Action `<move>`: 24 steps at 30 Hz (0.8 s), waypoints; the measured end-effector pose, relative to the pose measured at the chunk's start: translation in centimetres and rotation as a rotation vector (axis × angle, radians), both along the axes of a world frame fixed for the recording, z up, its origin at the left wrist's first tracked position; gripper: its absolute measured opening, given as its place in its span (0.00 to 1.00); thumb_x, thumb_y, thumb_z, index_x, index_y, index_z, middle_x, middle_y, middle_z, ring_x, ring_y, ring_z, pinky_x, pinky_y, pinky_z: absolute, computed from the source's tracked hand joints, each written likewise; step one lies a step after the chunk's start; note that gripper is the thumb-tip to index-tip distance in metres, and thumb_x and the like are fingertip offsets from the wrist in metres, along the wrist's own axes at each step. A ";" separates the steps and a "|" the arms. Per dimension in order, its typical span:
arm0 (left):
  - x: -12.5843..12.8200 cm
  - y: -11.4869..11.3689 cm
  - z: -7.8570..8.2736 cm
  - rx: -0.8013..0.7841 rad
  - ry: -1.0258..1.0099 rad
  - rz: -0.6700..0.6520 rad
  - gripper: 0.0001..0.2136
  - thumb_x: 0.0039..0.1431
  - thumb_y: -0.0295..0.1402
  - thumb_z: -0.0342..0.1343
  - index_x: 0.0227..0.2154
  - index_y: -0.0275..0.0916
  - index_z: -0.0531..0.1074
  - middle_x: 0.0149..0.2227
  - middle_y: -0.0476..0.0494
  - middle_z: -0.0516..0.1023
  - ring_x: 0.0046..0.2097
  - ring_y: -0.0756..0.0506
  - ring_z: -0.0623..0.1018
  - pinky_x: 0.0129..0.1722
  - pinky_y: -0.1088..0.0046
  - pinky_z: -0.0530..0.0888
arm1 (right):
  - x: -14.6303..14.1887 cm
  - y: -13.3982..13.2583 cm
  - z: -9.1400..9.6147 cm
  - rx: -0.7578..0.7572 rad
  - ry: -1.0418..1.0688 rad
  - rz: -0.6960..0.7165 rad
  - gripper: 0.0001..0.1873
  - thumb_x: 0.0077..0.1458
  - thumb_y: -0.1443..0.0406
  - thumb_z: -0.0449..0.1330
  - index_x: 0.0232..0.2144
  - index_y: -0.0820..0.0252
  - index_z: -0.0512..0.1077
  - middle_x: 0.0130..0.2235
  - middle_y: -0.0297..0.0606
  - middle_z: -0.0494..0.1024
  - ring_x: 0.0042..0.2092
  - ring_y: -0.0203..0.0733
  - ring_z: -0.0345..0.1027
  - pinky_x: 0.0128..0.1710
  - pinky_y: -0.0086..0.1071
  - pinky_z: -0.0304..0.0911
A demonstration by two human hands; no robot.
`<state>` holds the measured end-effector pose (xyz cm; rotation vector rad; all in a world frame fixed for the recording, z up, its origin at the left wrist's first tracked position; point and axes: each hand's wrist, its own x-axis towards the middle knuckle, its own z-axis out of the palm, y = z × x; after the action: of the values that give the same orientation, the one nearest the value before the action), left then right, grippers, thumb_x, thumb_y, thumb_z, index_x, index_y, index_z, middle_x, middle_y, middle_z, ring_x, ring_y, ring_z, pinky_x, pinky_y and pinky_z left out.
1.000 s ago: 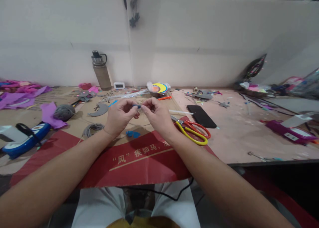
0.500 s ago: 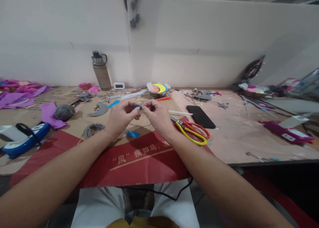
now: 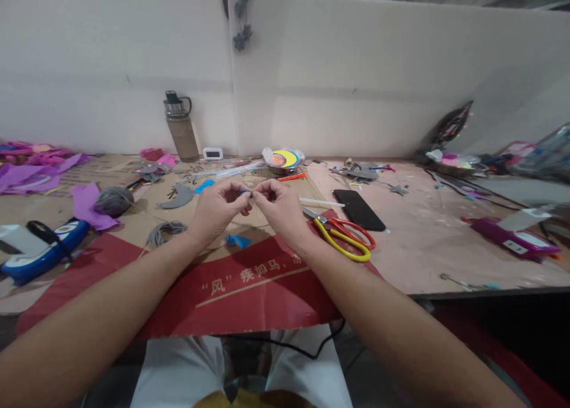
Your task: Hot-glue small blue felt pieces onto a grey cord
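Observation:
My left hand and my right hand meet above the red cardboard sheet, fingertips pinched together. Between them they pinch a small blue piece, mostly hidden by the fingers. A blue scrap lies on the cardboard just below my hands. Scissors with yellow and red handles rest right of my right wrist.
A black phone lies right of the scissors. A grey yarn ball, grey cord coil, purple felt and a blue device sit left. A water bottle and a bowl stand by the white back wall.
Both hands stay pinched together over the same spot; the fingers have shifted only slightly on the small blue piece.

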<state>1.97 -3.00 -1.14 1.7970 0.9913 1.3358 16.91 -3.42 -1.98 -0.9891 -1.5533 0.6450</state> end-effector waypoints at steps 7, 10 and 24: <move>-0.1 0.4 0.2 -0.108 -0.080 -0.052 0.09 0.51 0.36 0.63 0.29 0.36 0.74 0.21 0.48 0.76 0.23 0.50 0.76 0.27 0.72 0.76 | -0.1 0.0 -0.2 0.041 -0.037 0.013 0.05 0.54 0.62 0.57 0.28 0.58 0.68 0.26 0.31 0.70 0.28 0.34 0.60 0.30 0.29 0.57; -0.1 0.4 0.4 -0.115 -0.103 -0.016 0.08 0.51 0.36 0.63 0.28 0.36 0.73 0.20 0.48 0.77 0.22 0.50 0.76 0.26 0.72 0.76 | -0.2 0.3 -0.5 0.033 -0.012 0.012 0.06 0.55 0.63 0.56 0.34 0.58 0.67 0.31 0.33 0.72 0.31 0.35 0.63 0.33 0.30 0.60; -0.7 0.7 0.1 -0.204 -0.120 -0.104 0.09 0.53 0.37 0.62 0.29 0.36 0.73 0.23 0.46 0.78 0.23 0.49 0.76 0.28 0.71 0.77 | -0.2 0.5 -0.3 -0.013 -0.007 0.017 0.05 0.53 0.64 0.55 0.27 0.58 0.65 0.27 0.29 0.68 0.29 0.33 0.60 0.32 0.29 0.57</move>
<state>1.31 -2.26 -1.03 1.5753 0.9214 1.2173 16.68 -2.96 -2.27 -0.9895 -1.5668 0.6645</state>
